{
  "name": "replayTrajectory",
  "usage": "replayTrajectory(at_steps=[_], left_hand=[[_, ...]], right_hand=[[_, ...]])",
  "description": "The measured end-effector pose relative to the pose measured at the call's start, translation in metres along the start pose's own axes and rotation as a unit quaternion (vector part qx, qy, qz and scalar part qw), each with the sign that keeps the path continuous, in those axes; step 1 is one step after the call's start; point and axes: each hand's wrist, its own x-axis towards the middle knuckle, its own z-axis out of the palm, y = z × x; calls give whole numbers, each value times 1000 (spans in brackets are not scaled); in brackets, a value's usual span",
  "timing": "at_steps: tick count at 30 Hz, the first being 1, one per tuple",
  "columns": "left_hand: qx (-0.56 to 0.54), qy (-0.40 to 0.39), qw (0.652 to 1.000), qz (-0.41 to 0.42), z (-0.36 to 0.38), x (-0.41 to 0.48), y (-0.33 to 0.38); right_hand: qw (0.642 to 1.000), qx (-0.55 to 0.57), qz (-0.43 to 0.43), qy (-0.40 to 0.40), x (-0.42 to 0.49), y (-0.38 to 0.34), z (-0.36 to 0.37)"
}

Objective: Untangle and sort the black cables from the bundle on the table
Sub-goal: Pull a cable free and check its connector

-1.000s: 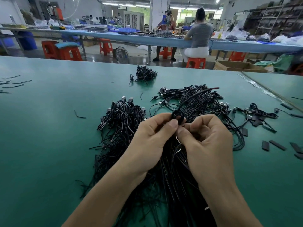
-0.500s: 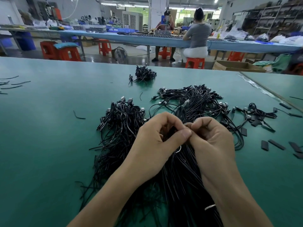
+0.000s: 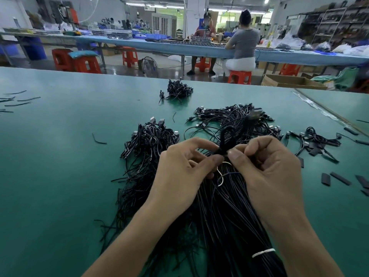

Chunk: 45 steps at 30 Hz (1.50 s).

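Observation:
A big bundle of black cables (image 3: 225, 216) lies on the green table (image 3: 56, 176) in front of me, tied near its base with a white band (image 3: 263, 252). My left hand (image 3: 185, 172) and my right hand (image 3: 267, 170) meet above it. Both pinch one looped black cable (image 3: 226, 139) that stands up between their fingertips. A thin white wire tie (image 3: 221, 176) curls just below the pinch. To the left lies a sorted pile of cables with plugs (image 3: 147, 142). Behind the hands spreads another cable pile (image 3: 235, 118).
A small black cable clump (image 3: 177, 90) sits farther back. Short black sleeve pieces (image 3: 335, 178) and a few cables (image 3: 315, 140) lie at the right. Loose black strips (image 3: 16, 100) lie at the far left. A seam (image 3: 327, 110) splits the table at the right.
The hands have drawn slightly apart and the cable loop now stands up between the fingertips. The white tie has come loose and hangs lower.

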Motion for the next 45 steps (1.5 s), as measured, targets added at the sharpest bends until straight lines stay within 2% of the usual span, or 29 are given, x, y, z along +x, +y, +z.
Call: replayTrajectory(at_steps=[6, 11, 15, 18, 23, 27, 30, 34, 37, 42, 45], left_hand=[[-49, -2, 999, -9, 1, 2, 3], [-109, 22, 994, -5, 3, 2, 11], [-104, -28, 994, 12, 3, 0, 10], [-103, -46, 994, 13, 7, 2, 7], [-13, -56, 996, 63, 6, 0, 5], [100, -17, 989, 109, 6, -2, 5], [101, -20, 986, 129, 9, -4, 8], [13, -64, 993, 101, 10, -7, 8], [7, -42, 994, 99, 8, -6, 7], [-26, -18, 999, -27, 5, -2, 0], [-16, -34, 998, -58, 5, -1, -1]], right_hand=[[989, 127, 81, -7, -4, 1, 12], [983, 130, 122, -38, -5, 3, 13], [974, 165, 138, -66, -2, 0, 7], [977, 144, 148, -54, -2, 4, 5], [981, 133, 140, -18, -1, 8, 2], [984, 128, 123, 8, 2, 9, -1], [977, 177, 119, 15, 2, 9, -3], [975, 180, 123, 38, 1, 10, -3], [990, 113, 74, 50, 2, 7, -1], [996, 82, 6, 14, 1, -3, 1], [998, 68, -10, -7, -1, -2, 3]])
